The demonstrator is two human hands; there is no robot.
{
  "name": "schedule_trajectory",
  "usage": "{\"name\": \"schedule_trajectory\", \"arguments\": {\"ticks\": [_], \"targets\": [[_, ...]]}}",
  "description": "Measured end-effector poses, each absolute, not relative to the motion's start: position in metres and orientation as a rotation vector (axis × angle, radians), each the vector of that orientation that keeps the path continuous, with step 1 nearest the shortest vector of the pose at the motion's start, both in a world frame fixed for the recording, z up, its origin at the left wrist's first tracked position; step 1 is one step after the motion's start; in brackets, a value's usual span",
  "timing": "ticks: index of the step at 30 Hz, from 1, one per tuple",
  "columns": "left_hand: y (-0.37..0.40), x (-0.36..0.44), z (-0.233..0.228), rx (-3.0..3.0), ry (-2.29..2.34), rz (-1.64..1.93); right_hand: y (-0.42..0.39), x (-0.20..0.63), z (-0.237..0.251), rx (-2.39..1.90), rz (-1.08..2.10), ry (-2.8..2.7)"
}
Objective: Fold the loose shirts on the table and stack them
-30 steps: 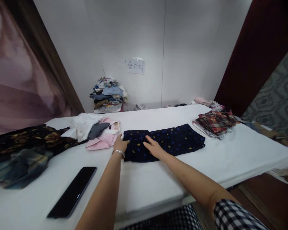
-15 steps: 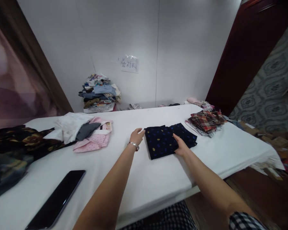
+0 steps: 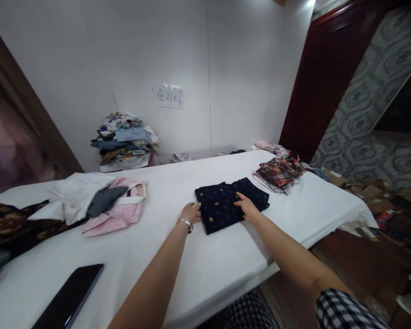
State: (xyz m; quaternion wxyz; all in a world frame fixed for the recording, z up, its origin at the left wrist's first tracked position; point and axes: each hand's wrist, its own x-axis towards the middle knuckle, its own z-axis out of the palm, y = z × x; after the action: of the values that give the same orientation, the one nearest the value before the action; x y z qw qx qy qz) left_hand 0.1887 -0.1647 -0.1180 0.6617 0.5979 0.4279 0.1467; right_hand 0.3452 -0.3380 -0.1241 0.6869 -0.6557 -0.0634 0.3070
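Note:
A folded navy shirt point(image 3: 221, 205) with blue and yellow spots lies flat on the white-covered table point(image 3: 178, 269). My left hand point(image 3: 191, 214), with a bracelet at its wrist, is at the shirt's left edge; the thumb and fingers close around that edge, the fingertips partly hidden. My right hand point(image 3: 248, 208) rests on top of the shirt near its middle, its fingers stretched out over the cloth.
Plaid folded clothes point(image 3: 279, 173) lie at the back right. On the left are a pink dotted garment point(image 3: 118, 217), a grey cloth point(image 3: 104, 201), a white cloth point(image 3: 70, 196) and a dark floral cloth point(image 3: 10, 224). A phone point(image 3: 71, 294) lies front left; a clothes pile point(image 3: 125, 139) stands behind.
My left hand has come from just beside the shirt onto its left edge. My right hand stays on top of it. The view has turned, shifting everything leftward.

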Motion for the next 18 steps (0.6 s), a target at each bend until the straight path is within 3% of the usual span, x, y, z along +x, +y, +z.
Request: {"name": "schedule_trajectory", "arguments": {"ticks": [18], "targets": [[-0.163, 0.217, -0.119, 1.698, 1.16, 0.238, -0.35, 0.373, -0.138, -1.446, 0.506, -0.23]]}}
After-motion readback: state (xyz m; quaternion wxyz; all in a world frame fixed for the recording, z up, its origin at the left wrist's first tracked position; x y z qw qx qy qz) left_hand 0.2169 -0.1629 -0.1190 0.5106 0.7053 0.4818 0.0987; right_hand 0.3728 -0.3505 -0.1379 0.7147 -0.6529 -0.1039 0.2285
